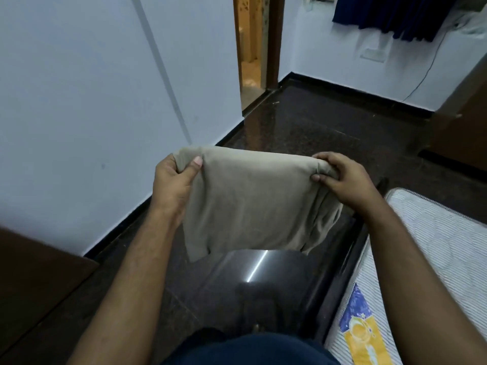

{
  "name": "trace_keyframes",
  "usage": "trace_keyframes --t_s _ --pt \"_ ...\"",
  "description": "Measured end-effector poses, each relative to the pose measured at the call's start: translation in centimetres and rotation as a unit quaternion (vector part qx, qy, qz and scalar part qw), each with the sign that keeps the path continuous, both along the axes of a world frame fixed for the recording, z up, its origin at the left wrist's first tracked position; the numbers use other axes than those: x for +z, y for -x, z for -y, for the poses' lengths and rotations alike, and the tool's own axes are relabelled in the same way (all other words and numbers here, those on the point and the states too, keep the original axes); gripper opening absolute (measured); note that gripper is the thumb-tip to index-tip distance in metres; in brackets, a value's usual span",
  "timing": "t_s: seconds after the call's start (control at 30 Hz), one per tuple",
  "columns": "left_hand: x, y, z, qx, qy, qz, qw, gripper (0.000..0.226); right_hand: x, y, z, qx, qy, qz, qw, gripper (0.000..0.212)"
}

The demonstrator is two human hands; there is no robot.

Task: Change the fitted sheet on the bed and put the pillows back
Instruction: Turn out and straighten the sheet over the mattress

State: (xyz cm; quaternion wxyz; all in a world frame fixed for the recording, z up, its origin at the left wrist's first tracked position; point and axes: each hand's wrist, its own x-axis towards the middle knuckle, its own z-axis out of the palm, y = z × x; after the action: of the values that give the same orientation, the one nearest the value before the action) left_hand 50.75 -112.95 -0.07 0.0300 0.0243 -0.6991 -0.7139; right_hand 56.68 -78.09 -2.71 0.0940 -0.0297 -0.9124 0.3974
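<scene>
A folded beige fitted sheet hangs in front of me over the dark floor. My left hand grips its upper left corner, thumb on top. My right hand pinches the bunched upper right corner. The sheet's lower edge dangles free between my forearms. At the right lies the bare white quilted mattress with a blue and yellow label, resting in a dark bed frame. No pillows are in view.
Glossy dark floor stretches ahead to an open doorway. A pale wall runs along the left. Dark wooden furniture sits at lower left, a brown cabinet at right, blue curtains above it.
</scene>
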Motion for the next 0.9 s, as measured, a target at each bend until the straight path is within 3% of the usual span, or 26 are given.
trace_keyframes --t_s 0.2,0.4,0.63,0.77,0.9 --pt "-1.1 13.3 -4.8 -0.007 0.016 -0.008 1.0 0.002 -0.6 10.1 -2.2 -0.185 -0.021 0.018 0.982 0.049" --pt "-1.0 26.6 -12.2 -0.096 0.026 -0.039 0.994 0.03 0.2 16.9 -6.8 -0.343 -0.012 0.025 0.939 0.037" --pt "1.3 38.9 -25.5 -0.237 0.006 -0.052 0.97 0.024 0.3 22.6 -14.1 -0.49 0.053 -0.034 0.869 0.027" --pt "0.3 44.6 -35.6 -0.304 -0.017 -0.034 0.952 0.025 -0.9 25.3 -20.7 -0.549 -0.006 -0.065 0.833 0.028" --pt "-1.1 48.9 -45.6 -0.345 -0.031 -0.021 0.938 0.028 -1.3 27.8 -28.2 -0.585 -0.004 -0.064 0.808 0.024"
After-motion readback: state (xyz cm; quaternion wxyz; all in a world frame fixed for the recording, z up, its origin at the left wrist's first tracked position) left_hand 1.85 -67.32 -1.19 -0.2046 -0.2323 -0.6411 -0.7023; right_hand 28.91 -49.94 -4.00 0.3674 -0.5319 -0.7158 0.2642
